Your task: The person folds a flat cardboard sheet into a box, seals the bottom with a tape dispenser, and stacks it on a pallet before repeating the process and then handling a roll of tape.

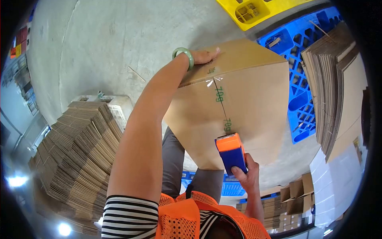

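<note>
A large brown cardboard box [258,103] stands in front of me. Clear tape with green "70g" print [220,95] runs down its centre seam and looks shiny at the upper edge. My left hand [203,57], with a green bangle at the wrist, lies on the box's upper face, fingers stretched out. In my right hand [248,173] is a blue and orange tape dispenser [232,153], its orange end against the seam, just below the lower print. The box's far side is hidden.
Flattened cartons [75,151] are stacked at the left beside a white pallet [121,107]. More folded cartons [328,83] stand at the right by a blue pallet [299,101]. A yellow pallet [260,20] lies beyond. Open boxes [297,193] sit at lower right.
</note>
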`<state>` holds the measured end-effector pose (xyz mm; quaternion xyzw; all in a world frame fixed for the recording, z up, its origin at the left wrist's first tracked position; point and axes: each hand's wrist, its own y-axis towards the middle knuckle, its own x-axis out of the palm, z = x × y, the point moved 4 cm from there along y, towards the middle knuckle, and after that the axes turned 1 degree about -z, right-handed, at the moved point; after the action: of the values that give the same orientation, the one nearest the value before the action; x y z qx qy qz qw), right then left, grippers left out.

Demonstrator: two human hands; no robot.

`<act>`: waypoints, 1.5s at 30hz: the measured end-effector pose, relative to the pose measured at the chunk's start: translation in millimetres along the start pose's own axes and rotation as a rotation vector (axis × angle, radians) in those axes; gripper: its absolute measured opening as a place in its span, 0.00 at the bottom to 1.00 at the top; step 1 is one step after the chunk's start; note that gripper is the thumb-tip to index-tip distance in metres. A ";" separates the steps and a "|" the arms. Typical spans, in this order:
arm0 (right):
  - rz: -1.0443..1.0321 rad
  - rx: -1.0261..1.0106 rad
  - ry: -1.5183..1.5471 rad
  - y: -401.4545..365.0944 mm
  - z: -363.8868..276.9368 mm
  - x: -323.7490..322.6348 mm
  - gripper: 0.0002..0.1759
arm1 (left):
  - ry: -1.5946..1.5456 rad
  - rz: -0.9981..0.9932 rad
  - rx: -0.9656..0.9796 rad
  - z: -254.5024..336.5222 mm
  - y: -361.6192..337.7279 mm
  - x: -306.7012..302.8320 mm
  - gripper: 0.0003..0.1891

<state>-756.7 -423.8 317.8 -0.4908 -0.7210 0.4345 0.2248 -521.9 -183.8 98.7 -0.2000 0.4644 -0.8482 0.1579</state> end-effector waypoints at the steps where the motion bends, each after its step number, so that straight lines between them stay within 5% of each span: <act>1: 0.010 -0.019 0.013 2.1 -1.0 -0.2 0.30 | 0.006 0.090 -0.062 -11.9 3.4 -5.5 0.48; 2: 0.017 -0.034 0.027 1.9 -2.5 -0.9 0.30 | 0.010 0.177 -0.126 -3.3 -14.6 -5.0 0.49; 5: 0.012 -0.033 0.091 7.2 -6.5 2.5 0.27 | -0.103 0.343 0.077 26.8 -88.6 17.0 0.45; 7: 0.015 -0.092 0.039 10.0 -13.3 5.6 0.23 | 0.399 0.739 0.407 53.2 -128.0 35.5 0.39; 11: 0.061 -0.141 0.068 10.5 -10.8 11.0 0.23 | 0.493 0.774 0.149 57.3 -113.4 60.2 0.31; 15: 0.082 -0.118 0.107 -12.6 12.5 13.7 0.24 | 0.311 0.793 0.299 28.2 -96.2 51.3 0.27; 21: 0.061 0.027 0.113 -85.4 126.7 9.8 0.25 | 0.228 0.810 0.221 30.9 -99.3 37.4 0.36; 33: 0.111 0.174 0.090 -178.4 349.8 49.2 0.29 | 0.608 0.808 0.128 29.3 -116.1 -5.0 0.36; 36: 0.171 0.124 0.091 -172.1 370.3 56.2 0.27 | 0.628 0.776 -0.042 36.2 -132.7 -11.7 0.37; 40: 0.266 -0.010 0.143 -112.9 386.7 61.0 0.30 | 0.645 0.803 -0.011 42.5 -135.5 -4.7 0.37; 41: 0.195 0.089 0.026 -90.9 403.5 71.5 0.30 | 0.690 0.823 -0.010 46.8 -137.1 -2.6 0.36; 43: 0.296 0.000 0.068 -46.3 393.0 73.2 0.31 | 0.840 0.912 0.093 54.7 -140.7 2.2 0.35; 45: 0.240 0.057 -0.003 1.1 389.1 84.9 0.32 | 1.188 1.095 -0.007 62.8 -148.6 6.2 0.36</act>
<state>-1083.6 -504.9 105.4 -0.5665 -0.6447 0.4793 0.1839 -509.0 -155.0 257.0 0.5396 0.5055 -0.6136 0.2772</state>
